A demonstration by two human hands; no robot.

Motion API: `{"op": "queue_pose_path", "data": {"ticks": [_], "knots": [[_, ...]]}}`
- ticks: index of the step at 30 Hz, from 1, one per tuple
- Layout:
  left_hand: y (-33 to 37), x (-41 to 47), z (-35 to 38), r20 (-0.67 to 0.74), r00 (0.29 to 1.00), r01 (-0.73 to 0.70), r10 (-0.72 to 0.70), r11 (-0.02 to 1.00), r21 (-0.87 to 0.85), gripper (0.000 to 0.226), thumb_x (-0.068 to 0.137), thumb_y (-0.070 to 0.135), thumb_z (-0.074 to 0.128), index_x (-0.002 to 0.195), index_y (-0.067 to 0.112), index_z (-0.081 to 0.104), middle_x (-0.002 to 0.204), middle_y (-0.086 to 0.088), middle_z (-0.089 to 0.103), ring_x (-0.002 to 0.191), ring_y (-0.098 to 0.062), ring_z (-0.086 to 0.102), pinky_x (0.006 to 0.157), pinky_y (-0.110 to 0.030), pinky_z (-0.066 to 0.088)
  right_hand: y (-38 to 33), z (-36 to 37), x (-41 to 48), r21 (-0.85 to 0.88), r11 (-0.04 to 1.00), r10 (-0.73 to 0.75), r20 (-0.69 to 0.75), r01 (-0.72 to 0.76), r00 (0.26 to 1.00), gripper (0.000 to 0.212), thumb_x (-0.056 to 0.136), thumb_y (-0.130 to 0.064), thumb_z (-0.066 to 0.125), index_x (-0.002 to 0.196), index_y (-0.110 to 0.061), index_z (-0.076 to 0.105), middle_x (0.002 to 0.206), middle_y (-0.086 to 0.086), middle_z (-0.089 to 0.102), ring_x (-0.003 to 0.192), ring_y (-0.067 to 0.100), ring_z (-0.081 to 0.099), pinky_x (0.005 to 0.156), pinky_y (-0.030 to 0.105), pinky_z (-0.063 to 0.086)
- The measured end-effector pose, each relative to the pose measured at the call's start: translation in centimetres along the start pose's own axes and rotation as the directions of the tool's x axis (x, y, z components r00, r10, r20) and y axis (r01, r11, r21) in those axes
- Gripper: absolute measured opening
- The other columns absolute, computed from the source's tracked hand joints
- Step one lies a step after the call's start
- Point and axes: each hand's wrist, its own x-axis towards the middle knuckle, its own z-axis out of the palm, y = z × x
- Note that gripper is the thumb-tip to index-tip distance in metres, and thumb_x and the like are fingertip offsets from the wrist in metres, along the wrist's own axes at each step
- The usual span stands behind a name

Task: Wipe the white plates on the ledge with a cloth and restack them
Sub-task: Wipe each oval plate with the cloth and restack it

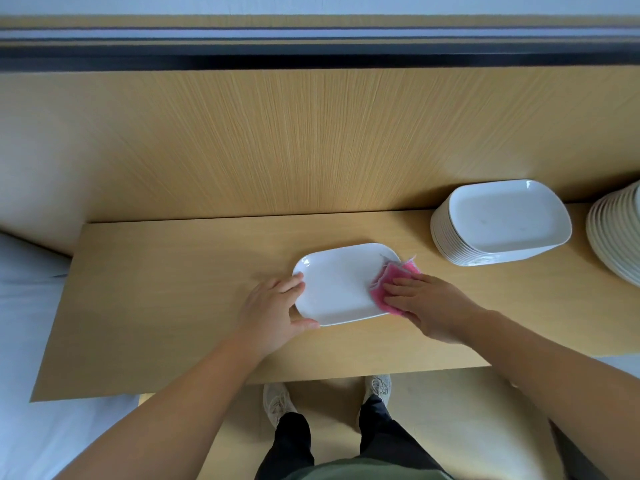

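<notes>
Base: light wood-grain tabletop (156, 306), carrying everything. Far right I note a stack of white rounded-rectangular plates (502, 223); beside it a second cream stack (616, 233), cut by the frame edge. Mid-tabletop, apart from both: single white plate (339, 285), lying flat. My left hand (273, 306) grips its near-left corner, thumb on the near rim. My right hand (426, 306), fingers straight, presses the folded pink cloth (388, 282) onto the plate's right rim.

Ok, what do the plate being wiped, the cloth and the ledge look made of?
The plate looks glossy white, likely glazed ceramic, possibly melamine: bright highlight on its rim. The cloth is pink soft fabric, maybe microfibre: fuzzy frayed edge. The ledge is matte pale wood-look laminate or veneer: fine straight grain.
</notes>
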Motion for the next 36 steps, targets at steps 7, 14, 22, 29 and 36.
{"op": "queue_pose_path", "data": {"ticks": [7,14,22,29,36], "knots": [[-0.5,0.7,-0.4,0.052,0.975,-0.222,0.216,0.950,0.218,0.080,0.073,0.071,0.049,0.122,0.010,0.065,0.137,-0.001,0.056,0.127,-0.021,0.047,0.113,-0.030,0.020,0.9,-3.4,4.2,0.086,0.995,0.061,-0.186,-0.045,0.981,0.037,0.079,-0.002,0.066,0.112,-0.018,0.068,0.114,-0.004,0.069,0.098,0.023,0.065,0.073,0.034,0.052],[-0.6,0.6,1.4,0.027,0.954,-0.300,0.300,0.939,0.169,0.057,0.065,0.034,0.087,0.111,0.004,0.071,0.127,-0.003,0.064,0.119,-0.019,0.060,0.103,-0.041,0.036,-0.3,1.5,4.7,-0.045,0.992,0.125,0.075,-0.122,0.989,0.054,0.099,-0.043,0.028,0.131,-0.014,0.059,0.139,0.012,0.055,0.130,0.039,0.048,0.103,0.056,0.042],[-1.1,1.5,1.9,0.126,0.923,-0.382,0.363,0.898,0.218,0.047,0.076,0.053,0.063,0.095,0.013,0.078,0.110,0.002,0.072,0.104,-0.010,0.067,0.090,-0.035,0.050,-2.4,2.6,0.2,0.183,0.949,0.264,-0.026,-0.255,0.964,0.063,0.104,-0.048,0.013,0.134,-0.015,0.058,0.138,0.005,0.057,0.134,0.031,0.047,0.106,0.049,0.043],[0.0,1.6,0.7,0.244,0.915,-0.385,0.321,0.876,0.290,0.060,0.094,0.047,0.029,0.120,0.008,0.067,0.135,-0.001,0.057,0.125,-0.011,0.054,0.109,-0.032,0.036,-3.6,1.3,-0.8,0.388,0.911,0.242,-0.225,-0.141,0.944,0.021,0.101,-0.025,0.049,0.110,-0.019,0.067,0.100,-0.004,0.069,0.092,0.024,0.062,0.087,0.044,0.052],[2.0,0.8,-0.3,-0.122,0.912,-0.367,0.392,0.912,0.185,0.062,0.104,0.039,0.018,0.087,0.017,0.073,0.096,0.004,0.073,0.087,-0.013,0.070,0.072,-0.027,0.056,-2.4,-5.7,-0.3,0.438,0.897,0.307,-0.519,-0.060,0.798,0.023,0.102,-0.014,0.049,0.111,-0.004,0.068,0.097,0.002,0.066,0.087,0.027,0.059,0.088,0.043,0.046]]}}
